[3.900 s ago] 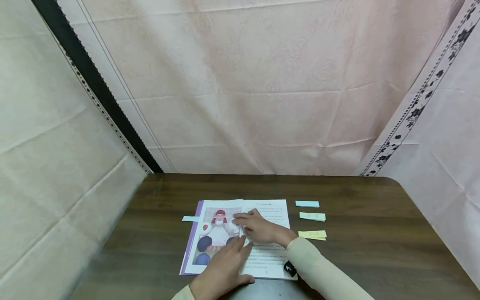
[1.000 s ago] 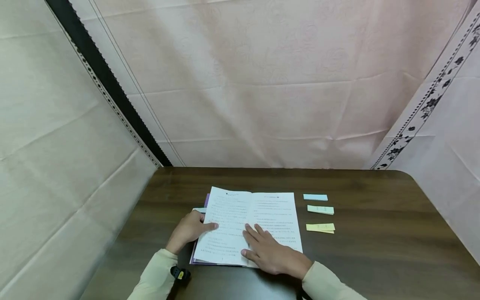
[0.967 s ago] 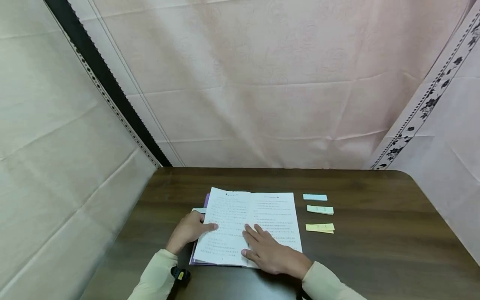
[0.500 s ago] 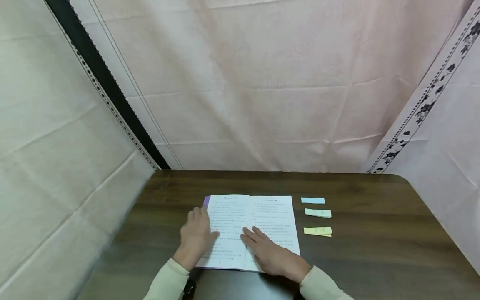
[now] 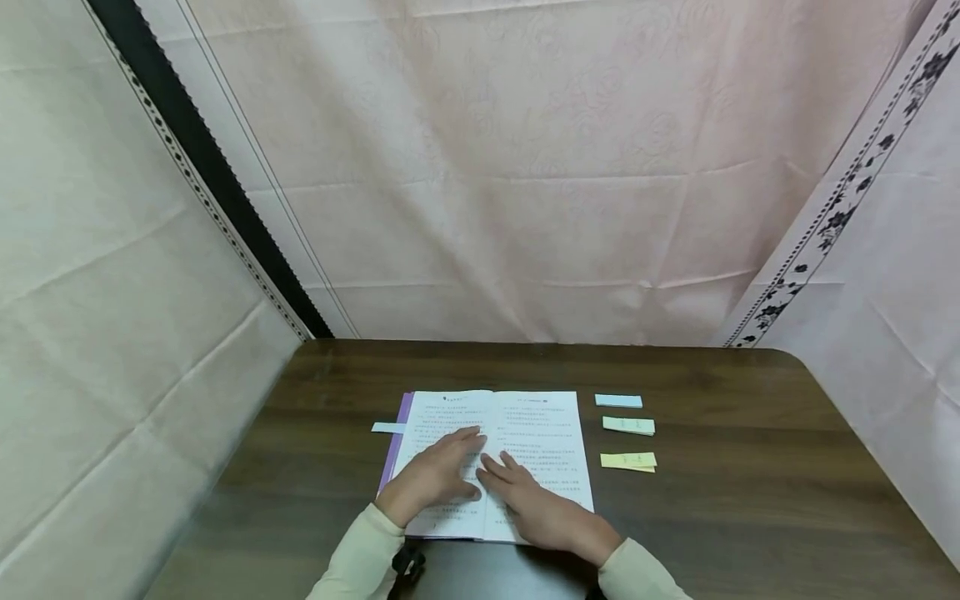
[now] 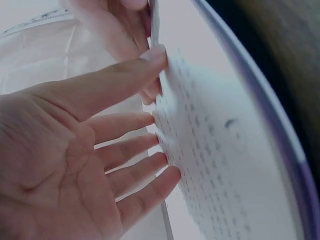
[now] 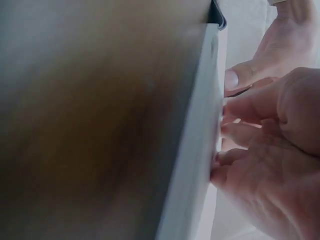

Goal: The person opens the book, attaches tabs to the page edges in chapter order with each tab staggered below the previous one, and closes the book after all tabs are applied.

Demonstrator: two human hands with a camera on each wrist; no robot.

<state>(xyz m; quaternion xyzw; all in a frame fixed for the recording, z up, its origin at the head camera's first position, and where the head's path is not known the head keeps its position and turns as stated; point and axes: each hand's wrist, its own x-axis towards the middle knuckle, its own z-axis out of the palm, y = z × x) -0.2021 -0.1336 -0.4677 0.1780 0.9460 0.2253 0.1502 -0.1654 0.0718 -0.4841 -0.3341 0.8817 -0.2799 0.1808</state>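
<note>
An open book [image 5: 540,425] with printed text on both pages lies on the table, its purple cover edge [image 5: 393,454] showing at the left. My left hand [image 5: 438,475] rests its fingertips on the left page close to the centre fold; in the left wrist view its fingers are spread and fairly straight against the paper [image 6: 215,150]. On the lower part of the right page, beside the fold, lies my right hand [image 5: 536,507], fingers extended. The right wrist view shows its fingertips touching the page, with the left hand [image 7: 280,55] just beyond. Neither hand grips anything.
A pale blue tab [image 5: 388,427] sticks out from the book's left edge. Right of the book, a blue strip [image 5: 618,401], a green strip [image 5: 628,426] and a yellow strip [image 5: 628,461] lie in a column on the brown table [image 5: 750,467]. Pale curtains surround the table.
A page has been turned from the picture spread to text. My left hand has let go of the left page edge and moved right toward the fold, uncovering the tab; the right hand has barely moved lately.
</note>
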